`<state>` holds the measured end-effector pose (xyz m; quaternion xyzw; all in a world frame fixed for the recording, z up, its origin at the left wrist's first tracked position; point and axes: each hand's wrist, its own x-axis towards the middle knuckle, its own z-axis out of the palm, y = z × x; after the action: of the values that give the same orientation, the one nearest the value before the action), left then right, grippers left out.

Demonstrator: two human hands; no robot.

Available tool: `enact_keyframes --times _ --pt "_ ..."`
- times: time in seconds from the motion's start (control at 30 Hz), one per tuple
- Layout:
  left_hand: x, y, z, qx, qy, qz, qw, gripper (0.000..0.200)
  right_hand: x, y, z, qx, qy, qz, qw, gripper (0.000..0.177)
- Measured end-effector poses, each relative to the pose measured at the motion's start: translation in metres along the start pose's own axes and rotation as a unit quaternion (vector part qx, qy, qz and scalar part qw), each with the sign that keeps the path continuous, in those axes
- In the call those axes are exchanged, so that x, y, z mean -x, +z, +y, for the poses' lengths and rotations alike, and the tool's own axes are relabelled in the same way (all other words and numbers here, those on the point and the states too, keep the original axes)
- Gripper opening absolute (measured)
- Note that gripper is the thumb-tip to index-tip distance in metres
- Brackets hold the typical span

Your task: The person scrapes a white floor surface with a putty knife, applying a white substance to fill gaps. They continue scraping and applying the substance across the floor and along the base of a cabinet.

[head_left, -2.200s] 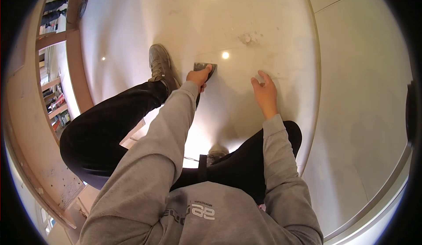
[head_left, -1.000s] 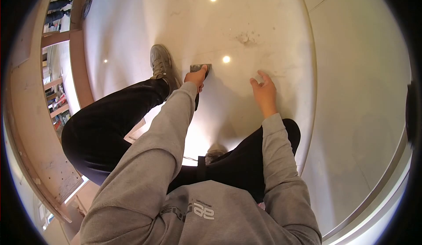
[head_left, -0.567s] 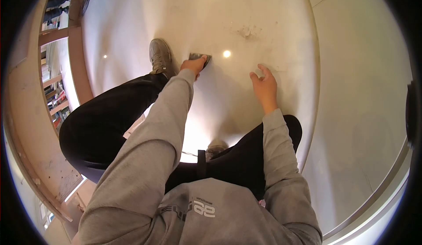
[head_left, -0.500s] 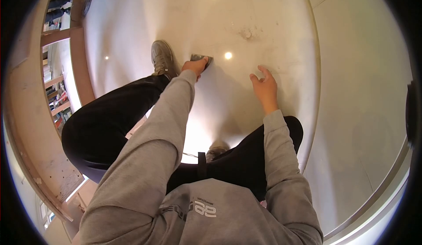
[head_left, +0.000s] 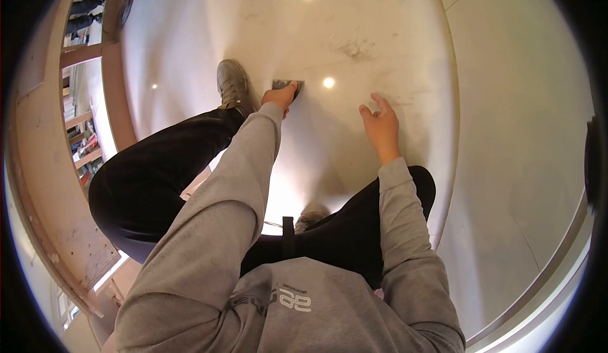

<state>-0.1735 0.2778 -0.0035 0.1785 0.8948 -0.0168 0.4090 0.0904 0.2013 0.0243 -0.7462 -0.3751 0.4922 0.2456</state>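
My left hand [head_left: 278,97] is closed round a flat, dark, wide-bladed scraper [head_left: 289,87]. Its blade lies close over the pale, glossy floor [head_left: 209,11], just right of a grey-brown shoe [head_left: 232,82] on my foot. The scraper's grip is hidden by the fingers. My right hand [head_left: 382,127] is held out over the floor with thumb and fingers apart and nothing in it. Beyond it, a small patch of greyish debris [head_left: 356,50] marks the floor.
A pale wall [head_left: 519,131] curves along the right side. On the left stands a wooden frame [head_left: 119,99] with openings, through which shelved items and a person's dark-clothed legs [head_left: 85,4] show. My bent knees [head_left: 133,194] flank the work area. Ceiling lights reflect off the floor.
My left hand with the scraper has shifted very slightly left. The right hand stays almost where it was, still spread.
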Motion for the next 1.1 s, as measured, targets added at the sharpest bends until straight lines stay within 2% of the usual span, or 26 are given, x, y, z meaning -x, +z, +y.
enact_keyframes --times 0.07,0.2,0.27,0.33,0.43,0.5,0.63,0.7,0.9,1.1 --pt "0.012 -0.003 0.012 0.029 0.008 0.005 1.0 0.057 0.002 0.003 0.002 0.001 -0.004 -0.007 1.0 0.051" --pt "0.019 0.012 -0.014 0.073 -0.005 -0.012 0.997 0.055 -0.007 -0.004 0.006 0.032 -0.009 0.0 0.999 0.05" --pt "0.012 0.001 -0.01 0.027 0.006 -0.008 1.0 0.056 0.001 -0.001 0.002 0.034 -0.014 0.005 0.999 0.05" --pt "0.005 0.001 -0.003 -0.012 0.018 -0.008 1.0 0.059 0.002 0.0 -0.005 -0.015 0.038 -0.027 0.999 0.051" --pt "-0.002 0.003 0.005 0.064 0.011 0.007 0.998 0.059 0.001 0.0 -0.001 0.018 0.033 -0.027 0.999 0.051" --pt "0.001 0.01 -0.01 0.08 0.018 -0.028 0.996 0.057 0.0 -0.003 0.009 0.019 0.03 -0.018 0.999 0.052" --pt "0.012 0.008 -0.018 0.085 -0.017 -0.016 0.996 0.056 -0.003 -0.001 0.009 0.006 -0.014 0.025 1.0 0.053" --pt "0.013 -0.003 0.0 0.016 0.008 -0.014 1.0 0.05 -0.001 0.001 0.008 0.017 -0.002 0.01 1.0 0.052" --pt "-0.002 0.007 -0.004 0.069 0.013 0.009 0.998 0.05 0.001 0.001 0.005 0.03 -0.003 0.008 1.0 0.051" --pt "0.015 0.01 -0.019 0.086 0.028 0.001 0.996 0.053 0.013 0.004 0.016 0.034 -0.014 0.014 0.999 0.05"
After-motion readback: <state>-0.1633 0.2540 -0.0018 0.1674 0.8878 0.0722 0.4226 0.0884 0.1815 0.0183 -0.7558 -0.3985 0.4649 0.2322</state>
